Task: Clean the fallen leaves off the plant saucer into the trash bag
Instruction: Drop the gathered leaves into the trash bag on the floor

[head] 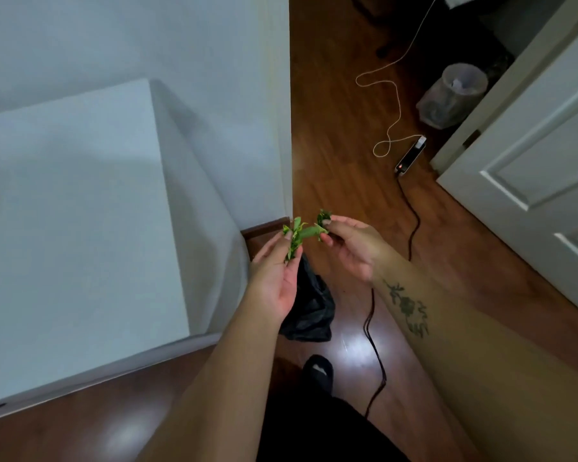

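Note:
Both my hands are raised in front of me over the wooden floor. My left hand [276, 275] pinches a small bunch of green leaves [296, 236] between thumb and fingers. My right hand [349, 243] grips the other end of the leaves [323, 217] with its fingertips. The two bunches touch in the middle. Directly below my hands a crumpled black trash bag [311, 311] lies on the floor beside the white cabinet. No plant saucer is in view.
A white cabinet [74, 211] fills the left. A black cable [374, 345] runs along the floor to a power strip [411, 156] with a white cord. A lined waste bin [454, 95] stands far right by a white door [541, 181]. My foot [319, 373] is below the bag.

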